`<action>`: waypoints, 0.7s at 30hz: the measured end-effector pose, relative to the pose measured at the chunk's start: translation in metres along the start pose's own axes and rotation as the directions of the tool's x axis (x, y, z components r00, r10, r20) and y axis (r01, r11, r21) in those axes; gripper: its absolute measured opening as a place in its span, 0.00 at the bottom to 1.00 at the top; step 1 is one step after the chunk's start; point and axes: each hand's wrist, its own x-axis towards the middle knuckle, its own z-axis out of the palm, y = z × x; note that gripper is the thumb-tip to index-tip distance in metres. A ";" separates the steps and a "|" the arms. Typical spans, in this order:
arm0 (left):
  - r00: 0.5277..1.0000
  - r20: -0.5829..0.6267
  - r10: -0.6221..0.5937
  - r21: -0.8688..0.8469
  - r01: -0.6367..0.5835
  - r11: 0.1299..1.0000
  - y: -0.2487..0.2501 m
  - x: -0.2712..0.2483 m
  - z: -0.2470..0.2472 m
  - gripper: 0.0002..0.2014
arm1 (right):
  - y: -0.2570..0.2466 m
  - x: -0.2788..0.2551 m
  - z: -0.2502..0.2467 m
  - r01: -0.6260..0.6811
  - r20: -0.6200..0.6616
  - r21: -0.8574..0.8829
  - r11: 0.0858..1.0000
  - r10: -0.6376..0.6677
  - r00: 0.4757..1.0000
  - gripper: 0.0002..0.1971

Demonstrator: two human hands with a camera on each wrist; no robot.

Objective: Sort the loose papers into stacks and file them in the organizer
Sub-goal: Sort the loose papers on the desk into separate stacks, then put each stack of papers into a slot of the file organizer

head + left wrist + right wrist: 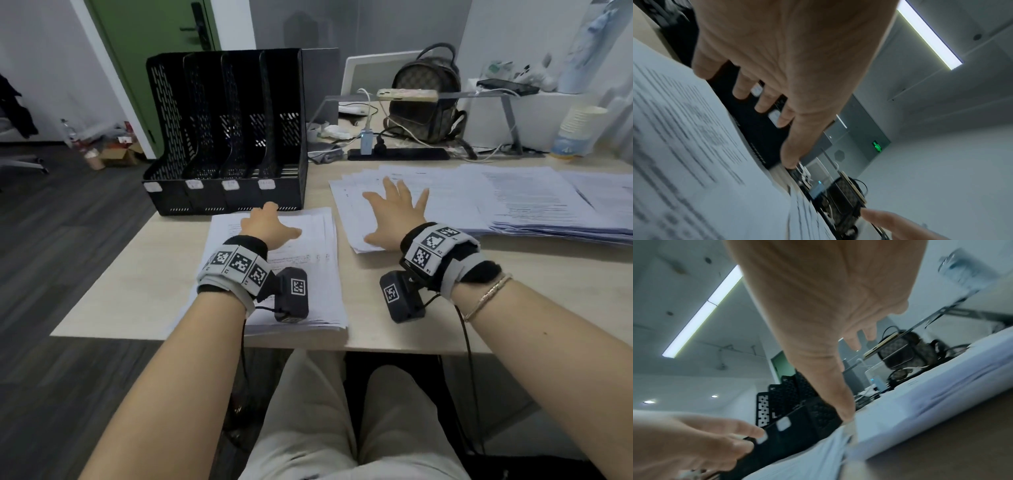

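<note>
A black mesh organizer (226, 137) with several upright slots stands at the table's back left; it also shows as the organizer (797, 402) in the right wrist view. In front of it lies a neat paper stack (308, 274), and my left hand (270, 222) hovers over its far end with straight spread fingers (764, 104). To the right lies a fanned paper pile (462, 198). My right hand (394, 212) is spread flat on that pile's left part, thumb (846, 412) at the sheets' edge. Neither hand grips anything.
A wider spread of printed sheets (555, 202) covers the table's right side. Behind it are a patterned backpack (424, 99), a power strip (397, 154) with cables, a metal shelf (479, 96) carrying phones, and stacked paper cups (579, 130). Bare tabletop (137, 274) lies left of the near stack.
</note>
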 end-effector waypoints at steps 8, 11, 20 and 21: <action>0.942 -0.011 -0.334 0.100 0.333 0.937 -0.064 -0.004 -0.022 0.39 | -0.054 -0.021 0.014 0.107 0.216 0.157 0.982 -0.140 0.966 0.35; 0.932 0.030 -0.362 0.048 0.360 0.932 -0.080 -0.006 -0.026 0.30 | -0.064 -0.024 0.021 0.097 0.300 0.153 0.983 -0.140 0.944 0.35; 0.959 0.075 -0.275 -0.041 0.278 0.960 -0.071 -0.018 -0.022 0.20 | -0.064 -0.023 0.023 0.106 0.426 0.003 0.994 -0.097 0.900 0.34; 0.960 0.080 -0.267 -0.053 0.272 0.961 -0.070 -0.018 -0.020 0.20 | -0.061 -0.021 0.022 0.105 0.429 -0.003 0.994 -0.094 0.898 0.35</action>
